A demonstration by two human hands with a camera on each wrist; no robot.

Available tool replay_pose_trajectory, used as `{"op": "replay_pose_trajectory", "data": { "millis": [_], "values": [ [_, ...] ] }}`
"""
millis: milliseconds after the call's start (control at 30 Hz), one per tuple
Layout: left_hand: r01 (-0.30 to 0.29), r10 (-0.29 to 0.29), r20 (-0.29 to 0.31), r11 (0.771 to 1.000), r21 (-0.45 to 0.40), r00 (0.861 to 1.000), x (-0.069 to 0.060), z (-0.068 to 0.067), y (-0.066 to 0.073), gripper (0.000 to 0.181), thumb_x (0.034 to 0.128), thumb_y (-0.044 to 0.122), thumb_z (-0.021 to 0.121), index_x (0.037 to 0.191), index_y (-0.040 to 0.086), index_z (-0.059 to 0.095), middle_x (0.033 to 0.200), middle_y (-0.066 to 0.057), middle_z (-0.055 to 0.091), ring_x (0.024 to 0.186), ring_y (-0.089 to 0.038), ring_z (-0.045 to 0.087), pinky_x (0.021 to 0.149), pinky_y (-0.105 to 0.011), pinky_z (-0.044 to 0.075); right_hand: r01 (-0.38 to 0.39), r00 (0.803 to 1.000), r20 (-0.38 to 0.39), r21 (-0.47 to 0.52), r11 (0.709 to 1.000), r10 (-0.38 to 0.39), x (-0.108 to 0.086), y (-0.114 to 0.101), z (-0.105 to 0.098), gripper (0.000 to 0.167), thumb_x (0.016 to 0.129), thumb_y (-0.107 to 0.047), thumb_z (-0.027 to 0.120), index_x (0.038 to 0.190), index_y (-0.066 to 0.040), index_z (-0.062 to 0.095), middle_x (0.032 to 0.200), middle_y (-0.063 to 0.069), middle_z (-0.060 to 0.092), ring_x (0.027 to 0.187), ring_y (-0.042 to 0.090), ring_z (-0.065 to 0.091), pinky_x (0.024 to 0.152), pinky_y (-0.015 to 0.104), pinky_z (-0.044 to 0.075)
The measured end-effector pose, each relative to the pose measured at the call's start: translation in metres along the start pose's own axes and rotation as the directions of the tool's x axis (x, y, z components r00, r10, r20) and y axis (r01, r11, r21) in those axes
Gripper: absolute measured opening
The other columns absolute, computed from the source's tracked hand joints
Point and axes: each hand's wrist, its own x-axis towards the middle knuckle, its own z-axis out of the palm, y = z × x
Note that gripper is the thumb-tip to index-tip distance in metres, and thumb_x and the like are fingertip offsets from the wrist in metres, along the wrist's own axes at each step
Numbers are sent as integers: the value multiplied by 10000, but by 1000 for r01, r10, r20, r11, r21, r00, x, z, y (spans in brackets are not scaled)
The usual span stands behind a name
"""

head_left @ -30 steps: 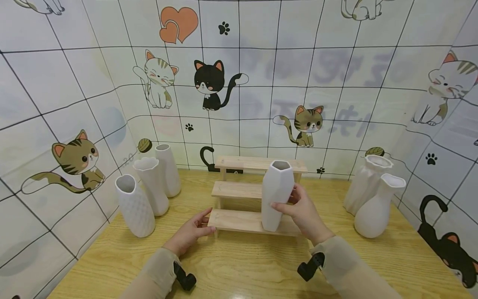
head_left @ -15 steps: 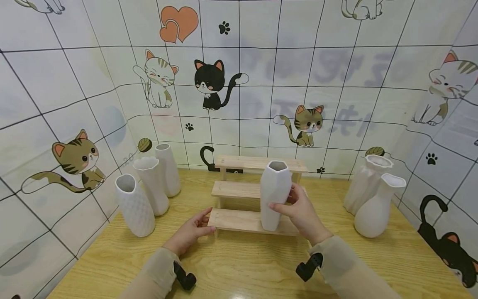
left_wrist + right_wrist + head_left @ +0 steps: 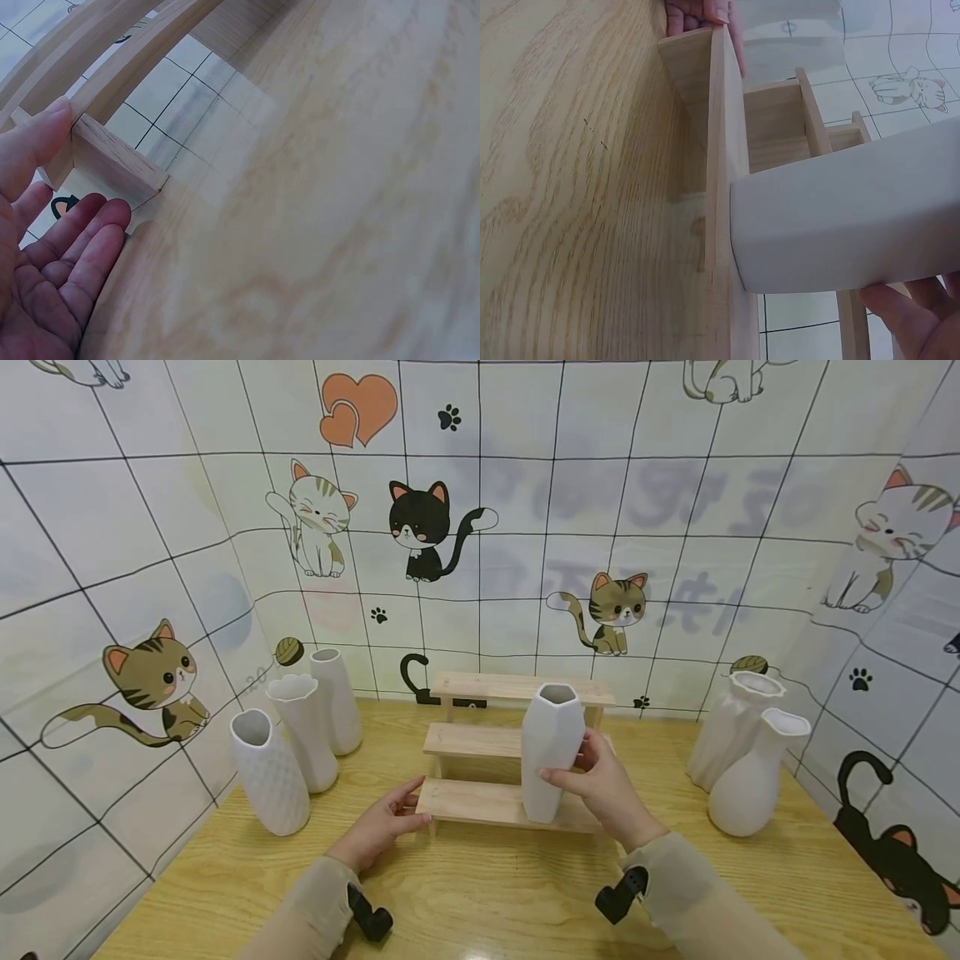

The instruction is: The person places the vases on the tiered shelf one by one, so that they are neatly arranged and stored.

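Observation:
A white faceted vase [image 3: 551, 747] stands upright on the lowest step of a three-tier wooden display stand [image 3: 472, 802], right of its middle. My right hand [image 3: 603, 789] grips the vase from the right, thumb in front and fingers behind. The right wrist view shows the base of the vase [image 3: 817, 232] against the step's board. My left hand [image 3: 382, 827] holds the left end of the lowest step. In the left wrist view, the thumb lies on the board's front edge and the index finger reaches behind the end; the other fingers of that hand [image 3: 60, 285] are loosely curled below.
On the left of the wooden table [image 3: 465, 893] stand a diamond-textured vase [image 3: 270, 777], a ruffled-rim vase [image 3: 303, 735] and a slim vase [image 3: 337, 702]. On the right are a pleated vase [image 3: 731, 727] and a round-bellied vase [image 3: 753, 777]. A cat-print sheet [image 3: 517, 510] hangs behind.
The vase in my right hand has shifted slightly left along the lowest step, then stayed about still. My left hand keeps its place at the stand's end.

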Motion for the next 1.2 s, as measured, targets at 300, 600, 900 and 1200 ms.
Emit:
{"op": "replay_pose_trajectory", "data": {
  "millis": [300, 600, 900, 1200],
  "values": [
    [4, -4, 1, 1000, 10, 1000, 0, -1, 0, 815, 866, 285, 733, 1527, 147, 277, 1268, -149, 505, 1126, -244, 530, 955, -397, 425, 10, 1000, 1, -7, 1000, -10, 1, 3, 1, 809, 806, -208, 797, 1448, -174, 305, 1381, 101, 453, 1229, 317, 473, 994, 541, 401],
    [-4, 4, 3, 1000, 1, 1000, -2, 0, 4, 791, 886, 249, 713, 1528, 129, 267, 1273, -157, 498, 1119, -236, 535, 950, -401, 430, 18, 999, 28, -15, 1000, -17, -1, 4, -3, 779, 821, -220, 783, 1448, -167, 323, 1381, 112, 450, 1239, 316, 458, 1002, 545, 387],
    [-3, 3, 5, 1000, 14, 1000, -1, 0, 3, 800, 881, 270, 719, 1529, 136, 269, 1285, -151, 502, 1129, -235, 527, 949, -392, 423, 22, 999, 40, -69, 997, -19, -12, 14, -25, 681, 847, -232, 754, 1418, -130, 397, 1366, 132, 500, 1242, 319, 461, 987, 507, 412],
    [-2, 2, 10, 1000, 18, 1000, 0, -2, 0, 810, 870, 296, 727, 1527, 149, 277, 1270, -150, 498, 1137, -248, 515, 953, -402, 418, -130, 989, -84, -120, 984, 120, -25, 38, -47, 658, 900, -311, 689, 1425, -47, 393, 1415, 155, 438, 1263, 286, 408, 1001, 423, 385]
  ]
}}
